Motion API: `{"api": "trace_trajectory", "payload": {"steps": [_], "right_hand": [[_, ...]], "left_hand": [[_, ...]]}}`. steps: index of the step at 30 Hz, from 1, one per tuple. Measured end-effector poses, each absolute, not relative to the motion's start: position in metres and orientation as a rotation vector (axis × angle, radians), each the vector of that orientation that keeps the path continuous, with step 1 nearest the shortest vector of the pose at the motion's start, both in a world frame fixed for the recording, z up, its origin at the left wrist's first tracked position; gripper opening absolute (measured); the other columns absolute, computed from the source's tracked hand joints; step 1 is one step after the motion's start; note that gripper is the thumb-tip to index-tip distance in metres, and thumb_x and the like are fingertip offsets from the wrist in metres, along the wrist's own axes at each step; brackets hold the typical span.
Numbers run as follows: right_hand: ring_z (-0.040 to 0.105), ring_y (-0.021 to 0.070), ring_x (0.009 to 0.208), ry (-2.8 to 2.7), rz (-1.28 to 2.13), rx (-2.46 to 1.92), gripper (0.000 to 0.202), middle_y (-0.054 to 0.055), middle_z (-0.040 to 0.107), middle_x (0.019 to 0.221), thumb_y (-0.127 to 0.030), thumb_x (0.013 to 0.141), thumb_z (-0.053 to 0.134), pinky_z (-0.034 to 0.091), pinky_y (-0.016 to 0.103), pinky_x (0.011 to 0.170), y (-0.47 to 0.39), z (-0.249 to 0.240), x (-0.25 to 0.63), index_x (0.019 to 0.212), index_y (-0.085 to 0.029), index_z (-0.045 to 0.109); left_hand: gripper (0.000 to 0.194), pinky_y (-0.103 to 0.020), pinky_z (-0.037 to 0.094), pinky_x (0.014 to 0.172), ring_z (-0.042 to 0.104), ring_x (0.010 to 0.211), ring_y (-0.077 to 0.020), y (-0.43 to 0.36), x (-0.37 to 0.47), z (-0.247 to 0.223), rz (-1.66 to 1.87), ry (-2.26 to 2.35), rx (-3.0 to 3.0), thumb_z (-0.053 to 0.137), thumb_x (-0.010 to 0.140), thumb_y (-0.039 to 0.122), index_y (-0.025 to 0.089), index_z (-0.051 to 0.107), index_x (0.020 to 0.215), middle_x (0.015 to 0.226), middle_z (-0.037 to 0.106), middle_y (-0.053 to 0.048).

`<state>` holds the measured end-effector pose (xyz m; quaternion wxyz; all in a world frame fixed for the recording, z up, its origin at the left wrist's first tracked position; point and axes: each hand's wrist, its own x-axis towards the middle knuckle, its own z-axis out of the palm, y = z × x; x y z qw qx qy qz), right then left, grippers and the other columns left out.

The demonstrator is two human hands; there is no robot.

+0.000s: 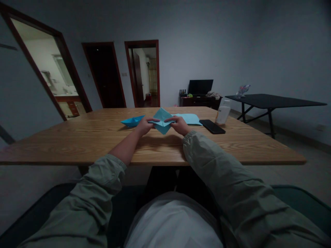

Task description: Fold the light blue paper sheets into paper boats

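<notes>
A piece of folded light-blue paper (162, 128) is held just above the wooden table, its flaps spread into a diamond shape. My left hand (146, 125) pinches its left side, and my right hand (180, 124) grips the right side. Both hands are closed on the paper, thumbs toward its middle. Beyond my left hand a darker blue paper boat (132, 121) rests on the table. Behind my right hand lie light-blue sheets of paper (191, 119), partly covered by the hand and the folded piece.
On the wooden table (85, 144), a black phone (212, 126) lies right of the sheets, with a clear bottle (223, 113) standing beside it. A black folding table (274, 100) stands to the right. Against the far wall is a cabinet with a monitor (201, 87).
</notes>
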<state>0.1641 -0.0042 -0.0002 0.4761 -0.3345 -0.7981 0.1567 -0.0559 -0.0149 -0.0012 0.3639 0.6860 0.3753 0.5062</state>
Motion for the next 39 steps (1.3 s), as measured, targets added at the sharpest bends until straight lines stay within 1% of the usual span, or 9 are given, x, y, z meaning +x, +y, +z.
{"api": "trace_trajectory", "payload": {"steps": [6, 12, 14, 16, 18, 22, 27, 33, 39], "right_hand": [[0.054, 0.0154, 0.074, -1.873, 0.466, -0.823, 0.024, 0.003, 0.062, 0.078, -0.029, 0.071, 0.06, 0.043, 0.029, 0.074, 0.002, -0.003, 0.163, 0.082, -0.013, 0.075], [0.042, 0.0113, 0.059, -1.855, 0.538, -0.867, 0.041, -0.003, 0.049, 0.058, -0.052, 0.076, 0.058, 0.034, 0.026, 0.058, -0.001, -0.001, 0.164, 0.065, -0.013, 0.065], [0.043, 0.0113, 0.06, -1.836, 0.525, -0.877, 0.04, -0.003, 0.051, 0.06, -0.051, 0.075, 0.061, 0.035, 0.025, 0.058, -0.002, -0.001, 0.163, 0.07, -0.012, 0.066], [0.047, 0.0123, 0.065, -1.811, 0.507, -0.867, 0.036, -0.001, 0.057, 0.069, -0.047, 0.071, 0.065, 0.038, 0.026, 0.062, -0.003, -0.001, 0.161, 0.081, -0.012, 0.068], [0.051, 0.0137, 0.07, -1.798, 0.515, -0.852, 0.036, 0.001, 0.062, 0.078, -0.041, 0.068, 0.068, 0.042, 0.027, 0.067, -0.004, -0.001, 0.158, 0.09, -0.012, 0.068], [0.056, 0.0156, 0.077, -1.812, 0.587, -0.808, 0.04, 0.003, 0.065, 0.088, -0.034, 0.068, 0.068, 0.047, 0.029, 0.072, -0.009, -0.001, 0.15, 0.103, -0.014, 0.066], [0.058, 0.0128, 0.07, -1.671, 0.797, -0.765, 0.068, 0.003, 0.066, 0.092, -0.029, 0.065, 0.072, 0.05, 0.025, 0.06, -0.015, 0.004, 0.149, 0.128, -0.02, 0.05], [0.059, 0.0127, 0.062, -1.952, 1.025, -0.942, 0.02, 0.003, 0.066, 0.07, -0.025, 0.066, 0.071, 0.045, 0.022, 0.052, -0.015, 0.0, 0.154, 0.081, -0.013, 0.066], [0.048, 0.0092, 0.056, -1.984, 0.875, -0.899, 0.017, -0.001, 0.058, 0.059, -0.029, 0.065, 0.066, 0.041, 0.023, 0.054, -0.005, -0.01, 0.152, 0.068, -0.013, 0.066]], "left_hand": [[0.04, -0.032, 0.054, 0.068, 0.061, 0.073, -0.0168, -0.021, -0.056, 0.0, 1.22, 0.957, 1.707, 0.076, 0.062, 0.041, 0.012, 0.072, 0.09, 0.08, 0.067, -0.005], [0.043, -0.03, 0.05, 0.065, 0.059, 0.067, -0.0155, -0.021, -0.056, 0.001, 1.267, 1.008, 1.655, 0.074, 0.066, 0.05, 0.011, 0.067, 0.083, 0.07, 0.064, -0.004], [0.052, -0.03, 0.05, 0.066, 0.06, 0.069, -0.016, -0.021, -0.055, 0.001, 1.299, 0.973, 1.624, 0.079, 0.062, 0.045, 0.013, 0.065, 0.101, 0.077, 0.066, -0.004], [0.076, -0.031, 0.051, 0.067, 0.063, 0.07, -0.0168, -0.021, -0.053, 0.0, 1.308, 0.922, 1.569, 0.082, 0.058, 0.039, 0.018, 0.054, 0.125, 0.086, 0.069, -0.004], [0.089, -0.034, 0.053, 0.069, 0.065, 0.073, -0.0178, -0.02, -0.05, -0.001, 1.299, 0.884, 1.522, 0.083, 0.057, 0.038, 0.022, 0.044, 0.135, 0.094, 0.069, -0.006], [0.067, -0.034, 0.053, 0.078, 0.066, 0.082, -0.0204, -0.015, -0.046, -0.003, 1.299, 0.842, 1.559, 0.082, 0.06, 0.043, 0.013, 0.06, 0.116, 0.098, 0.07, -0.009], [0.056, -0.035, 0.052, 0.08, 0.066, 0.083, -0.0215, -0.012, -0.048, -0.001, 1.387, 0.828, 1.545, 0.081, 0.06, 0.046, 0.011, 0.066, 0.101, 0.092, 0.071, -0.008], [0.052, -0.032, 0.053, 0.077, 0.065, 0.079, -0.0182, -0.017, -0.051, 0.005, 1.522, 0.764, 1.409, 0.08, 0.062, 0.045, 0.013, 0.064, 0.1, 0.09, 0.071, -0.006], [0.054, -0.03, 0.054, 0.072, 0.066, 0.078, -0.0195, -0.027, -0.047, 0.008, 1.373, 0.738, 1.374, 0.079, 0.064, 0.047, 0.013, 0.064, 0.102, 0.089, 0.071, -0.008]]}}
